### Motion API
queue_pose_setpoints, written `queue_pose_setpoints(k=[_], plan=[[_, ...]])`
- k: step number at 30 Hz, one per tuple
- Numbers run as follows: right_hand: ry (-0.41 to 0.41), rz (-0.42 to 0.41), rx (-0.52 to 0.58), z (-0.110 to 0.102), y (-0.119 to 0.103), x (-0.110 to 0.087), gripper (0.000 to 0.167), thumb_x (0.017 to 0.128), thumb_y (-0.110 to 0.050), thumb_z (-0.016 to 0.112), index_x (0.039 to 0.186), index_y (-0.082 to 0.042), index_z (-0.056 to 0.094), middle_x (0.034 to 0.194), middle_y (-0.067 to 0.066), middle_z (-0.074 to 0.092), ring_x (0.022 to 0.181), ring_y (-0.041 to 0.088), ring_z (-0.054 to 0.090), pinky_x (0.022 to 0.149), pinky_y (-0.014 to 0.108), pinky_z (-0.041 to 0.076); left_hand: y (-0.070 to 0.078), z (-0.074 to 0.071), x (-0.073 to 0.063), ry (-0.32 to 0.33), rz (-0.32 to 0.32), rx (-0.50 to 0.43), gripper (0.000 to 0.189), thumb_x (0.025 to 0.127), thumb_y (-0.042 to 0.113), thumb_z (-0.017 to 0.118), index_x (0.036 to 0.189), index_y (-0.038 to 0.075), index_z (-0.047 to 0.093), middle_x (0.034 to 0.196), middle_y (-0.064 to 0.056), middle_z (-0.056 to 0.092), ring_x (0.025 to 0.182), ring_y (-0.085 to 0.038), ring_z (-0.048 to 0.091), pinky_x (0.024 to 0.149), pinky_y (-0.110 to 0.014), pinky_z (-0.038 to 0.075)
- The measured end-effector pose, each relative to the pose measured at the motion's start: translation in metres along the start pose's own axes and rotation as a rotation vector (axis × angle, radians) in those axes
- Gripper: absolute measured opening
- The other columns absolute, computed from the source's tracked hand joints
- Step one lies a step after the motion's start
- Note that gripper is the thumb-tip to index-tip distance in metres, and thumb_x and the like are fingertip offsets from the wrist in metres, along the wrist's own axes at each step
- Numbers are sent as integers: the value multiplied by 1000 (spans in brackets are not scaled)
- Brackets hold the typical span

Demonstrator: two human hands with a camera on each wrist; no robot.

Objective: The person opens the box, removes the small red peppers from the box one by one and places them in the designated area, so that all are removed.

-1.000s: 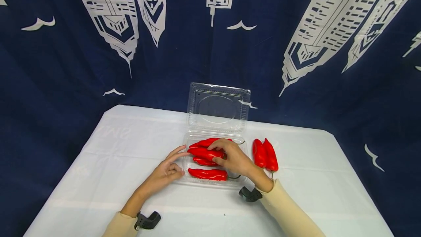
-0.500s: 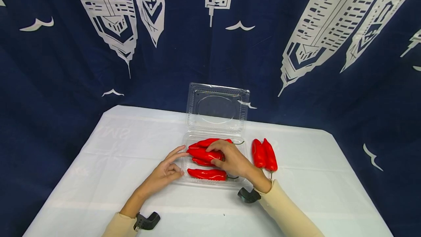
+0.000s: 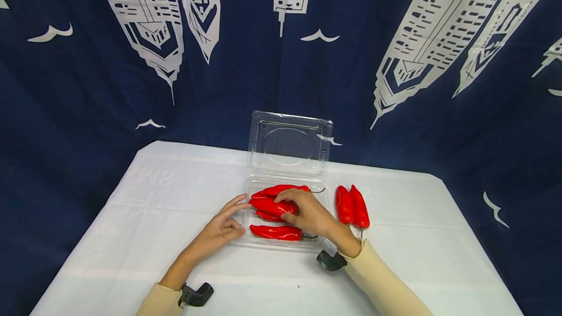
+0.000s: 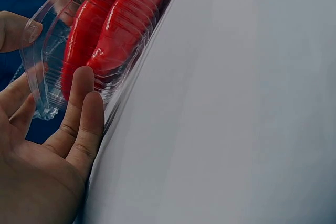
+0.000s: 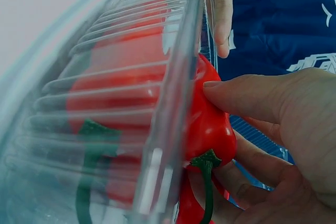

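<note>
In the head view my right hand (image 3: 307, 211) grips a red chili pepper (image 3: 268, 204), thumb on one side and fingers on the other. The right wrist view shows its thumb pressed to that pepper (image 5: 210, 124), close to the green stem. It lies over another red pepper (image 3: 269, 216) in the base of a clear plastic clamshell box (image 3: 325, 244). A pepper (image 3: 281, 189) lies along the far side of the base, another (image 3: 275, 232) along the near side. My left hand (image 3: 219, 232) has its fingers spread, fingertips touching the left edge of the box.
Raised at the back is the transparent box lid (image 3: 290, 145), hinged to the base. Two more red peppers (image 3: 352, 207) lie side by side on the white-covered table (image 3: 175, 218), right of the box. Behind hangs a dark blue printed curtain (image 3: 263, 77).
Both hands stay nearly still, the right one still on its pepper. The whole head view has shifted very slightly.
</note>
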State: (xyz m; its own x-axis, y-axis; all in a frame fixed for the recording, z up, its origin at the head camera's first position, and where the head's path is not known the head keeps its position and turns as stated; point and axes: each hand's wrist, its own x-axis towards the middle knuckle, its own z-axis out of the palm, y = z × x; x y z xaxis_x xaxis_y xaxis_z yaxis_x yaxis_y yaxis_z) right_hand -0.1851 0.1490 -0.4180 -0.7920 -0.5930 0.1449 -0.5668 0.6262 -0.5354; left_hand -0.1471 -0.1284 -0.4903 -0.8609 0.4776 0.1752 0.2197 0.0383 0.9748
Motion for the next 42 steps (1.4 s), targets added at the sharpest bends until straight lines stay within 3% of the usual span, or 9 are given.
queue_pose_setpoints(k=[6,12,21,28,35,42], plan=[[-7,31,-5,0,-1,0,32,85,-10,77,116,-12,71,123,2,70,112,21,62,98,43,50,-1,0,1,-7,8,-3,59,94,1,65,149,7,45,167,-7,16,86,-32,64,72,-17,53],[-14,3,19,2,-1,0,32,84,-8,78,115,-13,72,122,0,70,113,20,62,100,44,51,-2,0,0,1,0,-1,58,93,2,65,148,10,46,167,-5,16,87,-31,64,72,-17,53],[-59,-27,44,6,2,1,35,86,-9,77,120,-14,71,130,4,67,124,24,60,106,45,48,-1,-1,-2,3,-7,-1,58,94,4,66,148,9,46,167,-5,17,85,-20,63,72,-17,53],[-112,-20,63,6,2,1,36,88,-8,75,123,-14,69,140,7,61,130,27,56,109,48,45,-1,-1,-1,1,3,0,58,94,3,65,149,8,45,167,-6,16,85,-25,63,72,-18,53],[-141,-42,69,7,2,1,38,88,-6,74,125,-13,67,140,6,61,129,25,55,110,48,44,0,0,-1,5,-4,0,59,94,3,65,149,7,45,167,-5,17,85,-21,62,71,-18,53],[-157,-42,44,6,1,0,37,88,-7,74,124,-15,66,137,5,62,130,25,54,111,47,43,2,0,-1,1,-8,-7,59,94,3,65,149,8,45,167,-5,16,87,-25,63,72,-18,53]])
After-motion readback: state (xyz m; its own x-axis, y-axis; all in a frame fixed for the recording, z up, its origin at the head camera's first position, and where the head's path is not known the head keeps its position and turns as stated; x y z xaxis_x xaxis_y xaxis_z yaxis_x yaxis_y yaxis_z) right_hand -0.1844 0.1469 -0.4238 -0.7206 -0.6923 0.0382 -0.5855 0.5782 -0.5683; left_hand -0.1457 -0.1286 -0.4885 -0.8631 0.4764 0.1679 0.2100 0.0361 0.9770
